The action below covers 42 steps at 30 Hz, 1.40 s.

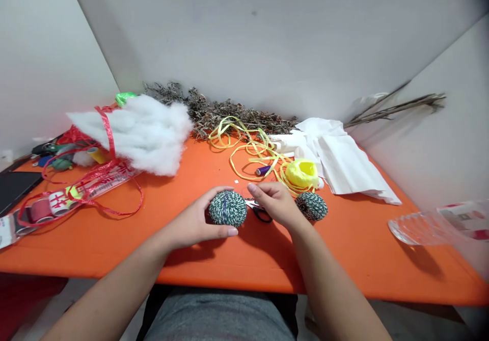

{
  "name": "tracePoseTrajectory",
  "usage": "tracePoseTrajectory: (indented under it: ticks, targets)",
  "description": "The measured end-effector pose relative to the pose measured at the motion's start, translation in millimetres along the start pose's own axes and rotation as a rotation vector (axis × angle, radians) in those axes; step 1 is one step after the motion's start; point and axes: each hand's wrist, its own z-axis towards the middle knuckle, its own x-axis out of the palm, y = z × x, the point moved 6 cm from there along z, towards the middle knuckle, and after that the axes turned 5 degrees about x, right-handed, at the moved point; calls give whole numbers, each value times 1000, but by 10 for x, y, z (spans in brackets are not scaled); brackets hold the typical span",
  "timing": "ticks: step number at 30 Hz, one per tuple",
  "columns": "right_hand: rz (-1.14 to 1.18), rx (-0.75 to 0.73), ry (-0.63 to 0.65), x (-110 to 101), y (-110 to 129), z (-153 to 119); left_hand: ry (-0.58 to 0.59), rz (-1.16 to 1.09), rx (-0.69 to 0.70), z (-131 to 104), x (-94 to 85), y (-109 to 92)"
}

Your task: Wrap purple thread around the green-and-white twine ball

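At left of centre, the fingers of my left hand (pixel 194 219) wrap the near ball of yarn (pixel 228 209), coming in from the left: the thumb lies along its lower edge and the others curl over its upper edge, so the ball is held in the curve, its right side left bare. It sits at the centre of the frame, low over the orange worktop (pixel 95 246); I can't tell whether it touches down. It has no clear long axis, just a rounded bundle that looks wider than tall. Its strands are twisted dark green and white, and a dark purplish line runs up and down its upper middle.

Just right of it, in the gap between my hands, lie the scissors (pixel 263 214), partly covered. Then comes my right hand (pixel 278 203), thumb and forefinger brought together in a narrow pinch, pointing left. From those fingertips the near ball lies to the left and slightly lower, close but apart; my left fingers are the nearer, already on it. Whether anything fine sits in the pinch I can't tell.

Beyond my right wrist, right of centre, ball number 2 (pixel 312 207) rests in the same green and white strands.
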Motion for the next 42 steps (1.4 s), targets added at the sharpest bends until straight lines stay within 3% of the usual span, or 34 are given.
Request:
tracePoseTrajectory:
  ticks: [6, 10, 14, 17, 22, 28, 31, 33, 37, 39, 41, 42]
  targets:
    - [261, -98, -174, -353, 120, -71, -210, 45, -29, 64, -122, -7]
    - [434, -157, -423, -656, 123, -75, -337, 10, -8, 65, -233, -43]
    - [644, -102, -770, -957, -30, -114, -316, -68, 10, 58, -229, -53]
    - [685, -111, -950, -1102, -90, -178, -283, -62, 32, 49, -195, -68]
    - [664, -165, -1124, -1376, -73, -356, -270, 78, 33, 55, -170, -47]
    - [513, -193, -1313, -1833, -83, -614, -435, 42, 56, 62, -299, -31]
    - [335, -251, -1363, -1799, -23, -599, -453, 37, 68, 61, -315, -45]
    - [162, -340, -1378, -1595, 81, -553, -437, 45, 65, 60, -300, -47]
    - [-197, -482, -1135, -844, 279, -370, -404, 113, 57, 45, -267, -25]
    - [-202, -424, -676, -367, 243, -166, -400, 173, 57, 33, -261, -2]
    - [-90, -254, -134, 140, 105, -32, -392, 199, 78, 25, -253, 14]
    - [-44, -143, 70, 341, 26, -21, -396, 202, 98, 21, -254, 15]
